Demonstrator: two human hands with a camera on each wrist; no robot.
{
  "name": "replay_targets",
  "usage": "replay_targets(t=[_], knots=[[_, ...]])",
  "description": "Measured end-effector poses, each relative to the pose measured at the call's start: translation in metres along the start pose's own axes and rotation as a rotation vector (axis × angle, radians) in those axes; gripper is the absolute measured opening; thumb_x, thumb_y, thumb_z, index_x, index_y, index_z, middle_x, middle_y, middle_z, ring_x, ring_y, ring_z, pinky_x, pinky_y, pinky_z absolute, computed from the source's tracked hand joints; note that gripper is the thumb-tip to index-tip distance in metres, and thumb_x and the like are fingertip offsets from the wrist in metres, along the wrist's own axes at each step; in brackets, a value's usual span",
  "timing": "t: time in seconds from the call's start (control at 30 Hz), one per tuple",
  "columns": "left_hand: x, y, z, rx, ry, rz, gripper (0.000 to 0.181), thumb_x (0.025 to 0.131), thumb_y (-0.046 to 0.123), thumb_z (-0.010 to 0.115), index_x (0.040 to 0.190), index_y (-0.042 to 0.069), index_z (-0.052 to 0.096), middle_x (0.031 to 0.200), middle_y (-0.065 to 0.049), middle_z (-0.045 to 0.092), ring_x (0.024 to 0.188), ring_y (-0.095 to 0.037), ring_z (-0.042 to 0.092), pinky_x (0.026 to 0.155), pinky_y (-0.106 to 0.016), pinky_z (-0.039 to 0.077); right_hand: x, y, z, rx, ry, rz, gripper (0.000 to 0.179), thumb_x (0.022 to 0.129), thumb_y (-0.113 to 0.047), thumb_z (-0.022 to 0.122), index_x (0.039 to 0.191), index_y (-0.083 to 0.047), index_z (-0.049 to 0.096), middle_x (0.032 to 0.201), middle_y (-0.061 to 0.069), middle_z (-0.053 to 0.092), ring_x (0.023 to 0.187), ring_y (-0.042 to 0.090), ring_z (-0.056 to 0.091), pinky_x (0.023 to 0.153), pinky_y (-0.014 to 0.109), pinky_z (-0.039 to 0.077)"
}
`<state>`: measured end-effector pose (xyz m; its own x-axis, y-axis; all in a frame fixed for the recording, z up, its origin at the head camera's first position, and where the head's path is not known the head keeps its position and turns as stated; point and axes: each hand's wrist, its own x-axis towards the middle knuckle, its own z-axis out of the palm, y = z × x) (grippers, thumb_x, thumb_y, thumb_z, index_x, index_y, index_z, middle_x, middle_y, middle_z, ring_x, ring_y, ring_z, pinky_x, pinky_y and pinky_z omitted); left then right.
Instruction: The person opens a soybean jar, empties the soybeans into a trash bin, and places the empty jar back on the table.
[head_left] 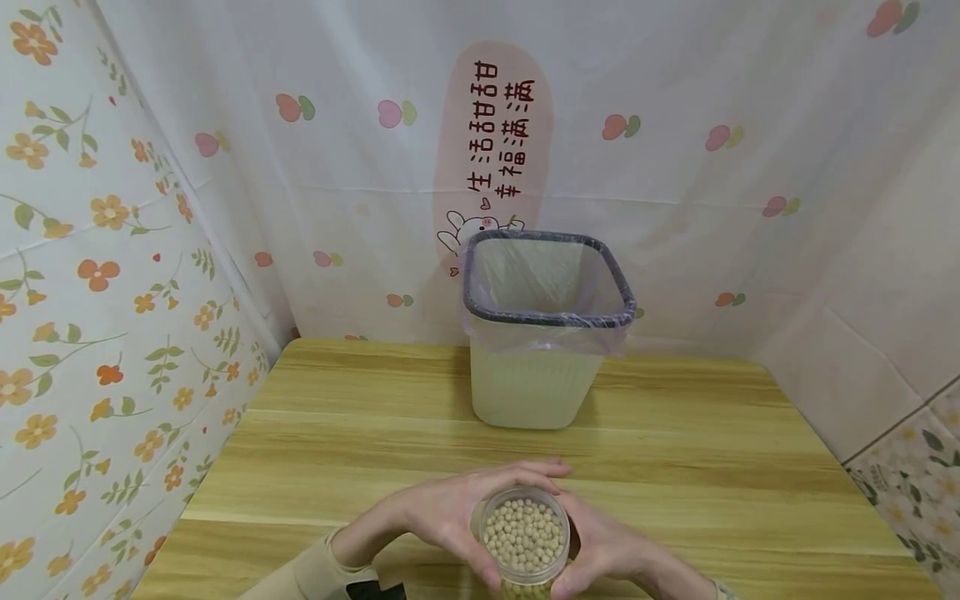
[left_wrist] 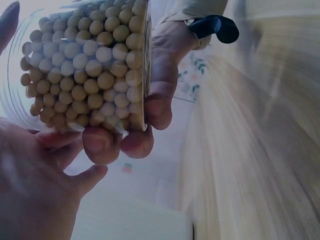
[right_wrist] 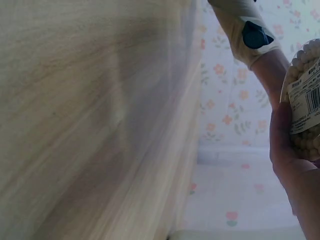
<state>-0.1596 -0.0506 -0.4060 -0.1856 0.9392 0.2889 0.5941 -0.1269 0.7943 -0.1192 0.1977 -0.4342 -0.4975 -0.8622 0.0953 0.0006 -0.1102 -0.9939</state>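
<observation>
A clear jar [head_left: 525, 535] full of round beige soybeans is held upright between both hands at the bottom of the head view. My left hand [head_left: 453, 510] curves round its left side, its fingers reaching across the far side and its thumb at the near side. My right hand [head_left: 603, 535] grips the opposite side, thumb toward the front. Fingertips support the jar [left_wrist: 85, 65] near its base in the left wrist view, with the wooden table apart from it. A white barcode label [right_wrist: 306, 100] shows on the jar in the right wrist view.
A pale waste bin [head_left: 536, 383] with a dark rim and a thin plastic liner stands beyond the hands on the wooden table [head_left: 360, 417]. Patterned cloth hangs [head_left: 352, 183] enclose the table at the back and sides.
</observation>
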Motion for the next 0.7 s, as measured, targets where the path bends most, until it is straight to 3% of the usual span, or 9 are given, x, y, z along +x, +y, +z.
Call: replay_targets(t=[0.1, 0.27, 0.5, 0.7], knots=[[0.000, 0.001, 0.002, -0.017, 0.022, 0.004, 0.090, 0.077, 0.010, 0.087, 0.152, 0.015, 0.037, 0.173, -0.007, 0.020, 0.162, -0.022, 0.016, 0.128, -0.044, 0.028, 0.001, -0.001, 0.004, -0.034, 0.012, -0.027, 0.078, 0.091, -0.022, 0.075, 0.149, 0.006, 0.032, 0.143, 0.014, 0.051, 0.132, 0.021, 0.055, 0.111, 0.032, 0.048], [-0.001, -0.001, 0.003, 0.064, 0.061, 0.010, 0.082, 0.079, 0.017, 0.086, 0.147, 0.017, 0.040, 0.170, -0.005, 0.027, 0.161, -0.024, 0.022, 0.126, -0.044, 0.032, 0.005, 0.001, 0.010, -0.165, 0.071, -0.099, 0.077, 0.089, -0.018, 0.075, 0.151, 0.000, 0.032, 0.146, 0.016, 0.050, 0.135, 0.019, 0.052, 0.112, 0.032, 0.046], [0.000, 0.000, 0.005, 0.187, 0.094, 0.014, 0.084, 0.074, 0.026, 0.088, 0.144, 0.018, 0.042, 0.168, -0.003, 0.033, 0.161, -0.024, 0.023, 0.125, -0.046, 0.034, 0.008, 0.005, 0.020, -0.345, 0.199, -0.182, 0.084, 0.080, -0.011, 0.084, 0.150, -0.004, 0.037, 0.144, 0.013, 0.056, 0.133, 0.015, 0.056, 0.111, 0.032, 0.048], [-0.001, 0.003, 0.006, 0.290, 0.101, 0.033, 0.088, 0.071, 0.032, 0.089, 0.144, 0.019, 0.042, 0.169, -0.002, 0.033, 0.161, -0.025, 0.023, 0.125, -0.050, 0.034, 0.008, 0.005, 0.026, -0.463, 0.234, -0.237, 0.087, 0.081, -0.013, 0.084, 0.152, -0.005, 0.034, 0.146, 0.013, 0.055, 0.134, 0.018, 0.057, 0.110, 0.035, 0.050]])
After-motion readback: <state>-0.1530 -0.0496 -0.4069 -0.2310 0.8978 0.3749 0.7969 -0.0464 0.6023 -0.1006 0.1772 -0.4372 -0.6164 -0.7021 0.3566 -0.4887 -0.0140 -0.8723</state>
